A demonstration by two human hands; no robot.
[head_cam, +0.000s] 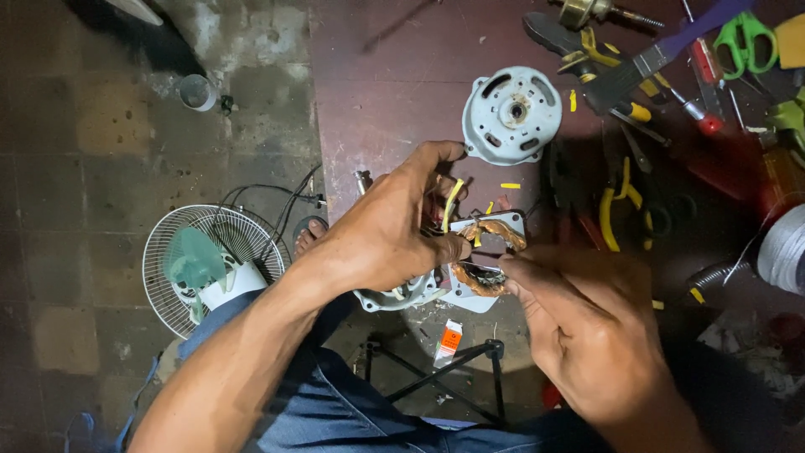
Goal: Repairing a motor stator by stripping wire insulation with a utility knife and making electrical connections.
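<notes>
A small motor stator (495, 252) with copper windings and a grey metal frame is held over the near edge of a dark red table (394, 92). My left hand (386, 231) grips it from the left, fingers closed around yellow-sleeved wires (451, 204). From the lower right my right hand (579, 323) comes in, its fingertips pinching at the copper winding. A grey motor housing half (394, 295) shows below my left hand.
A round grey motor cover (511, 113) lies on the table behind. Pliers (616, 201), screwdrivers (700, 96), green scissors (745, 38) and yellow sleeve bits are scattered at right. A standing fan (205, 260), a cup (197, 91) and a black stand (453, 365) are on the tiled floor.
</notes>
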